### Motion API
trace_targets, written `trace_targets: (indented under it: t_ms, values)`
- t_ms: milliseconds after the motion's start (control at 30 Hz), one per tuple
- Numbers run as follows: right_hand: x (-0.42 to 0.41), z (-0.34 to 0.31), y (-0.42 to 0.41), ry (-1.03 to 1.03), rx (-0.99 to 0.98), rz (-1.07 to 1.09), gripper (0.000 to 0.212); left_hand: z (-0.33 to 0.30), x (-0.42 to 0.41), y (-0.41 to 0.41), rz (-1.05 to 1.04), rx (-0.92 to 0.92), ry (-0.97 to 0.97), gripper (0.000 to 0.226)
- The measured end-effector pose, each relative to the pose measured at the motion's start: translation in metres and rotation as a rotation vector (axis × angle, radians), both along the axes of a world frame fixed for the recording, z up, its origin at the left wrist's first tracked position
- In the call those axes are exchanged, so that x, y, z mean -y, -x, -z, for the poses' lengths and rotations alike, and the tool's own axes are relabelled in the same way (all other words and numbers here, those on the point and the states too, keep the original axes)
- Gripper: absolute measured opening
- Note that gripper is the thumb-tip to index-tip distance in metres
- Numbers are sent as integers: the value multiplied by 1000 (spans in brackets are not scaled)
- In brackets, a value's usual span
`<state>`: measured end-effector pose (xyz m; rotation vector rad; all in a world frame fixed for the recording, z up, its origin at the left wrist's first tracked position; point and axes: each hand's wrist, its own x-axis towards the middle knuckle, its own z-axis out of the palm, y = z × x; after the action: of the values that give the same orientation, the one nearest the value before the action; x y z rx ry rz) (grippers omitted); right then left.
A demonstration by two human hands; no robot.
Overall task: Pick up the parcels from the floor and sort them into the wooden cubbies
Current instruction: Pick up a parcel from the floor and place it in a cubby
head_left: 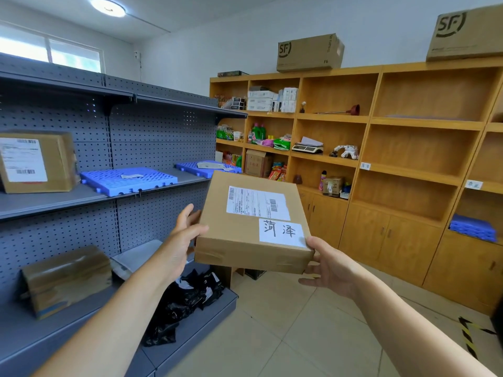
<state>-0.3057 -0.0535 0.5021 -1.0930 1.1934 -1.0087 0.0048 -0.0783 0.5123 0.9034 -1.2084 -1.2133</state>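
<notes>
I hold a flat brown cardboard parcel [239,227] in front of me at chest height, tilted slightly. It bears a white shipping label and a white sticker with handwritten characters. My left hand [182,235] grips its left edge, thumb on top. Its lower right corner rests in my right hand [330,268], fingers underneath. The wooden cubbies [419,161] stand against the far and right walls, beyond the parcel; several of the nearer compartments hold nothing.
A grey metal shelf rack [152,131] runs along my left, carrying a labelled box [35,161], blue plastic mats [128,180], a taped box [65,278] and black bags [187,297]. SF cartons [309,53] sit on top of the cubbies. Tiled floor [299,336] lies ahead.
</notes>
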Motion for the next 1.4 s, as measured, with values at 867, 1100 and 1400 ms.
trace_targets:
  t_ms: [867,1100,1400]
  values:
    - [-6,39,-74,152,486,162,62,20,-9,67,-375,-171,-39,96]
    - [-4,39,-102,142,572,157,67,34,-17,95,-211,-306,-103,77]
    - [2,10,-75,256,244,420,108,22,-18,61,-186,-316,-32,77]
